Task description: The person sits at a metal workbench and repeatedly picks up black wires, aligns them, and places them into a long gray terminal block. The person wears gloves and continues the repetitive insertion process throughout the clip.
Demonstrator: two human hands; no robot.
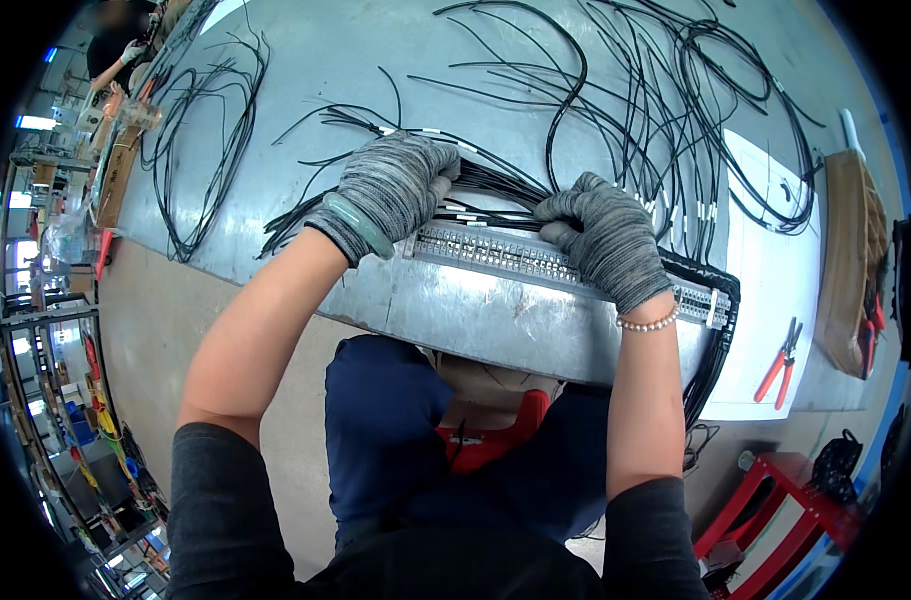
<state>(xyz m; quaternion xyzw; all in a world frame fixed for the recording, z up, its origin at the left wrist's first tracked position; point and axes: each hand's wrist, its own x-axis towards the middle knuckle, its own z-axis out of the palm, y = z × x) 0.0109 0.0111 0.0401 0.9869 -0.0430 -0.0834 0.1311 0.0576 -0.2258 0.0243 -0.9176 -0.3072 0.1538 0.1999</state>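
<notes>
A bundle of thin black wires [497,186] with white marker sleeves runs between my two grey-gloved hands. My left hand [400,185] is closed round the bundle near its left part, and loose wire ends fan out beyond it. Curled fingers of my right hand [603,235] grip the same bundle farther right. Just below the wires lies a long grey terminal strip [505,255] with rows of metal contacts, along the near edge of the metal table. My right hand covers part of the strip. A black cable bundle [720,350] bends round the strip's right end and hangs over the edge.
Loose black wires [635,100] spread over the far side of the metal table [325,50], with another coil [210,150] at left. Red-handled pliers [779,368] lie on white paper [745,390] at right, beside a cardboard box [847,260]. A red stool [785,500] stands lower right.
</notes>
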